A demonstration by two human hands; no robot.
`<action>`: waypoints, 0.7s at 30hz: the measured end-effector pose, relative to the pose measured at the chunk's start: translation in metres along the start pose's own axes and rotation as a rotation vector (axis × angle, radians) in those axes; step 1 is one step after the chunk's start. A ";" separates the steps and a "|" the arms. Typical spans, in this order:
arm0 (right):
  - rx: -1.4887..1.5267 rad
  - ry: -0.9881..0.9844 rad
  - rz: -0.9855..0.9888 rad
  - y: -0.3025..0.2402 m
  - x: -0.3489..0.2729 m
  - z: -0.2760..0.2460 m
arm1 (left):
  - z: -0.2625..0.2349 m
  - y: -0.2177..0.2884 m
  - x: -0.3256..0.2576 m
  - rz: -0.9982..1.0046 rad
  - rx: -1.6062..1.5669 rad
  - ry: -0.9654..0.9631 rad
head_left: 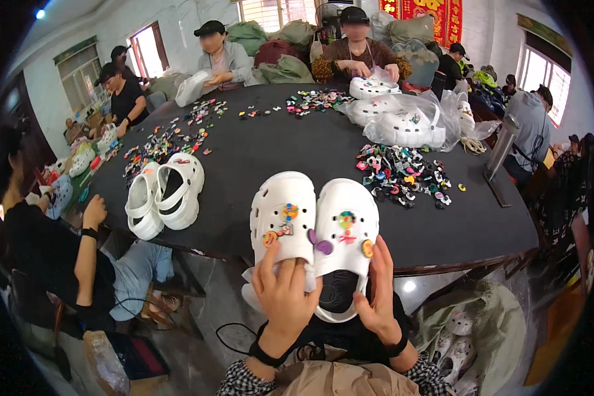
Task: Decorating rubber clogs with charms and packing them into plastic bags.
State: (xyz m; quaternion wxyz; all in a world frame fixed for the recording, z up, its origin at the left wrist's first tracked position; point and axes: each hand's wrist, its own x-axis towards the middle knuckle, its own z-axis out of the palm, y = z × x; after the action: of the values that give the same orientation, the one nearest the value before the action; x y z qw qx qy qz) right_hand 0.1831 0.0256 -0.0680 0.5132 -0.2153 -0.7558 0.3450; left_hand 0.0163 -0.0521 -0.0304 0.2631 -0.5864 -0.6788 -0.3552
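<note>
Two white clogs with punched holes are held side by side, toes pointing away from me, over the table's near edge. My left hand (286,298) is closed on the left clog (280,191), some fingers reaching into its opening and a fingertip by a round orange charm (270,238). Around the right clog (350,193), at its outer side, my right hand (379,290) is closed, near another orange charm (367,249). Colourful charms sit on both uppers, with purple ones (323,247) along the inner sides. The left clog's heel is mostly hidden behind my hand.
On the black table (257,148), a charm pile (402,173) lies right, with more charms farther off. Another white clog pair (167,193) stands left. Bagged clogs (409,125) and a metal stand (501,158) are at right. Co-workers sit around; a sack of clogs (495,323) stands low right.
</note>
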 end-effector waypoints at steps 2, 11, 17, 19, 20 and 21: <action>-0.010 0.010 0.028 0.008 -0.005 -0.001 | 0.007 0.002 -0.009 -0.008 -0.011 0.033; -0.031 0.007 0.102 -0.001 -0.008 -0.004 | 0.015 0.005 -0.017 0.004 -0.003 0.074; -0.122 0.025 0.030 -0.022 0.011 -0.023 | 0.015 0.005 -0.017 -0.030 -0.034 0.097; -0.357 0.039 -0.095 -0.039 0.028 -0.026 | 0.013 0.007 -0.016 -0.038 -0.039 0.092; -0.342 -0.006 -0.163 -0.050 0.042 -0.025 | 0.012 0.005 -0.017 -0.033 -0.045 0.091; -0.336 -0.011 -0.169 -0.059 0.059 -0.022 | 0.011 0.003 -0.018 -0.029 -0.049 0.090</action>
State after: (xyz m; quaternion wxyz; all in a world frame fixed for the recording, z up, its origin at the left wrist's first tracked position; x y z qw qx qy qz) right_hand 0.1830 0.0326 0.0181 0.4932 -0.2318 -0.8208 0.1709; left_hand 0.0230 -0.0539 -0.0503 0.2738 -0.5664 -0.6657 -0.4014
